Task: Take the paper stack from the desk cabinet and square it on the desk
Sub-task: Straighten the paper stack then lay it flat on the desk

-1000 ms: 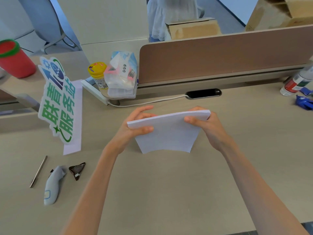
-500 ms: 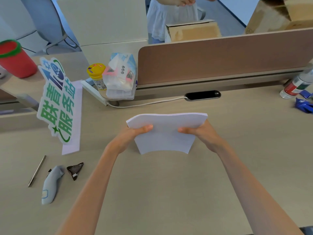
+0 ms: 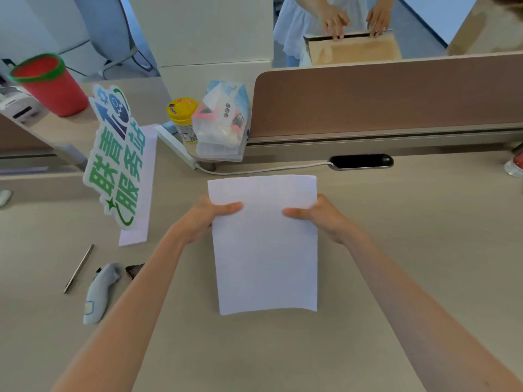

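Note:
A white paper stack (image 3: 264, 256) lies nearly flat over the middle of the beige desk (image 3: 410, 264), long side running away from me, its near edge slightly curled. My left hand (image 3: 205, 219) grips the stack's left edge near the far end, thumb on top. My right hand (image 3: 319, 216) grips the right edge opposite it, thumb on top as well. The fingers of both hands are hidden under the sheets.
To the left lie a green and blue sign (image 3: 116, 159), a pen (image 3: 78, 268), a grey handheld device (image 3: 97, 292) and a dark wrapper (image 3: 134, 270). Behind stand a tissue pack (image 3: 223, 123), a yellow jar (image 3: 182, 117), a brown partition (image 3: 390, 94) and a red cup (image 3: 49, 84). Another person handles a cardboard box (image 3: 353, 48) beyond.
The stack, held upright on its lower edge before, has been tipped down toward me and now lies almost flat. Both hands shifted to its far sides.

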